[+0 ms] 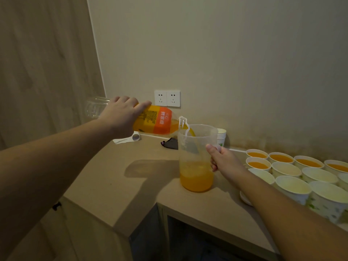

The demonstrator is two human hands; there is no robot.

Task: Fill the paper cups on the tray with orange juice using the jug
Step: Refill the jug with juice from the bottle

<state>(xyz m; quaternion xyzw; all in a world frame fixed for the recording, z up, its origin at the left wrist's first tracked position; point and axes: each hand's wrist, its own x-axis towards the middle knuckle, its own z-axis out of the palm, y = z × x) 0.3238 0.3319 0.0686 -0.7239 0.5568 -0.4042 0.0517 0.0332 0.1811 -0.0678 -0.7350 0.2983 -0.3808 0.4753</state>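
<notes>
A: Where could a hand pass on the counter [120, 178]?

B: The front-left stretch, from the front edge back toward the jug [195, 159], lies bare. Against the back edge sit a bottle cap [136, 137], a slip of paper [121, 141] and a dark object [170, 144].

A: And the right side?

B: Paper cups [286, 169] crowd it, rims nearly touching, on a tray [244, 198]. A cup stack [221, 136] stands behind the jug. The tilted bottle [156, 120] spans the air above the back edge.
</notes>
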